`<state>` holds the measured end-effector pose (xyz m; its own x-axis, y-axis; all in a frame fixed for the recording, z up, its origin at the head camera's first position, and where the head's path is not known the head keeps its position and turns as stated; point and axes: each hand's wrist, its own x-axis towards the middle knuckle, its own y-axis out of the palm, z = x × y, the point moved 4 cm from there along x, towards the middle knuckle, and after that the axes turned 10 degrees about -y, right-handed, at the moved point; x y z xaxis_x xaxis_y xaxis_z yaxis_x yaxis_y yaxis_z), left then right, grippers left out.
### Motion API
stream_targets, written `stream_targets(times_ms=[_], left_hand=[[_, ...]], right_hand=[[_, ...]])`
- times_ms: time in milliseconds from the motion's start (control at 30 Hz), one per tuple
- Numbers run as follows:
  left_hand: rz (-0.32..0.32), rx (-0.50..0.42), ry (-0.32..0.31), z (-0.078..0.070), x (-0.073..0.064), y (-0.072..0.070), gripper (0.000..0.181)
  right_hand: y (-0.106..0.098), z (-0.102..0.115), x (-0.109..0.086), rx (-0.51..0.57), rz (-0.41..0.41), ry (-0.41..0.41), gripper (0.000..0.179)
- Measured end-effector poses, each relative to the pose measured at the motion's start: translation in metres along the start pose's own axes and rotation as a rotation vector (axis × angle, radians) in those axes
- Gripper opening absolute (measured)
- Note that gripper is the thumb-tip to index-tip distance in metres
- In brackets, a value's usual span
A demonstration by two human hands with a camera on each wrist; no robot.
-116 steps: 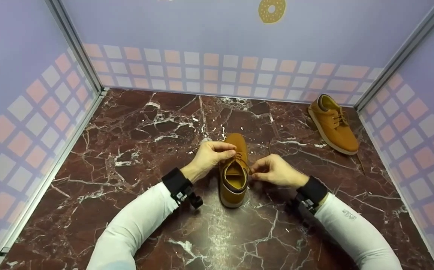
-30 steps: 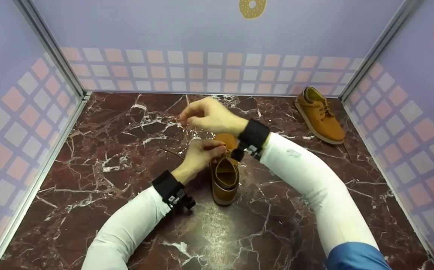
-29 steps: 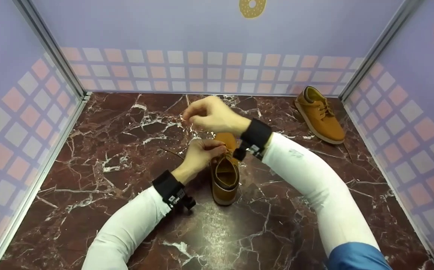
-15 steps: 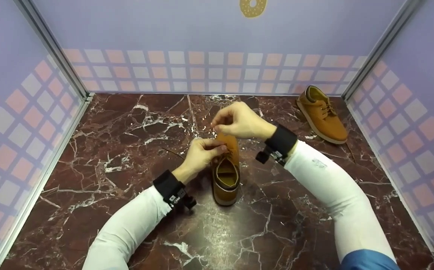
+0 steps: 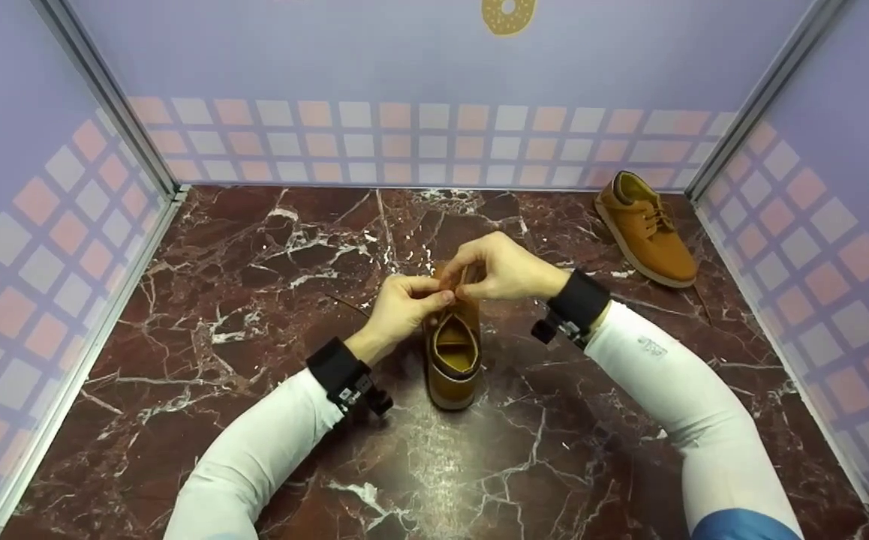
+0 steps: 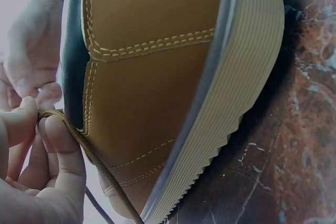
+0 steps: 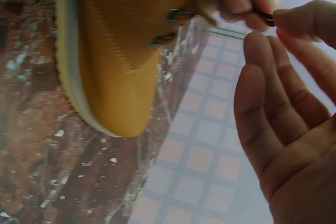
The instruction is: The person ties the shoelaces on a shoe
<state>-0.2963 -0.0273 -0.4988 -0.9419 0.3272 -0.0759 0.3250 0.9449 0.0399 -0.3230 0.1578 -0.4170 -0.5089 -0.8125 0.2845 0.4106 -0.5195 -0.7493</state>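
A tan lace-up shoe (image 5: 453, 386) stands on the marbled surface, toe pointing away from me. Over its tongue my left hand (image 5: 395, 311) pinches the brown shoelace (image 6: 100, 166) between thumb and forefinger; in the left wrist view the lace runs down from the fingertips along the shoe's side. My right hand (image 5: 506, 271) has come right up to the left fingertips. In the right wrist view its thumb and forefinger pinch a dark bit of the lace (image 7: 270, 20), the other fingers loosely bent. Lace passes through dark eyelets (image 7: 172, 15).
A matching tan shoe (image 5: 652, 236) stands at the back right, a loose lace end (image 5: 702, 305) trailing from it. One lace end (image 5: 346, 303) lies left of the near shoe. Lilac panels with checks (image 5: 434, 142) wall in the surface at the back and sides.
My right hand, earlier right of the shoe, swung out to the far left above it, then came back right and down to the left fingertips. The left hand keeps pinching the lace.
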Motion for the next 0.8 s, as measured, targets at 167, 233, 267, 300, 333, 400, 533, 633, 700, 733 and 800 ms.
stream_targets(times_ms=[167, 233, 267, 300, 333, 400, 533, 633, 700, 733, 800], left_hand=[[0.027, -0.008, 0.014, 0.001, 0.001, -0.002, 0.021], [0.040, -0.012, 0.012, 0.002, 0.002, -0.003, 0.021], [0.046, -0.014, 0.007, 0.003, 0.003, -0.003, 0.020], [0.051, -0.019, 0.000, 0.003, 0.003, -0.003, 0.020], [0.055, -0.023, -0.010, 0.004, 0.003, -0.004, 0.020], [0.061, -0.028, -0.035, 0.004, 0.004, -0.004, 0.020], [0.074, -0.037, -0.065, 0.004, 0.005, -0.005, 0.019], [0.096, -0.032, -0.061, 0.002, 0.005, -0.004, 0.019], [0.114, -0.021, -0.047, 0.000, 0.004, -0.004, 0.020], [0.123, -0.014, -0.037, -0.001, 0.004, -0.005, 0.021], [0.128, 0.013, -0.009, -0.004, 0.003, -0.006, 0.021]], right_hand=[[0.005, -0.007, -0.006, 0.023, -0.036, -0.057, 0.025], [0.007, -0.010, -0.008, 0.044, -0.060, -0.084, 0.025], [0.008, -0.011, -0.008, 0.054, -0.071, -0.098, 0.024], [0.010, -0.013, -0.009, 0.064, -0.083, -0.112, 0.023], [0.011, -0.014, -0.009, 0.073, -0.094, -0.125, 0.022], [0.013, -0.017, -0.010, 0.083, -0.114, -0.154, 0.019], [0.015, -0.019, -0.010, 0.067, -0.156, -0.203, 0.015], [0.014, -0.018, -0.011, 0.036, -0.171, -0.220, 0.016], [0.014, -0.016, -0.012, 0.012, -0.169, -0.221, 0.016], [0.013, -0.015, -0.013, 0.001, -0.166, -0.222, 0.015], [0.013, -0.014, -0.013, -0.018, -0.164, -0.219, 0.014]])
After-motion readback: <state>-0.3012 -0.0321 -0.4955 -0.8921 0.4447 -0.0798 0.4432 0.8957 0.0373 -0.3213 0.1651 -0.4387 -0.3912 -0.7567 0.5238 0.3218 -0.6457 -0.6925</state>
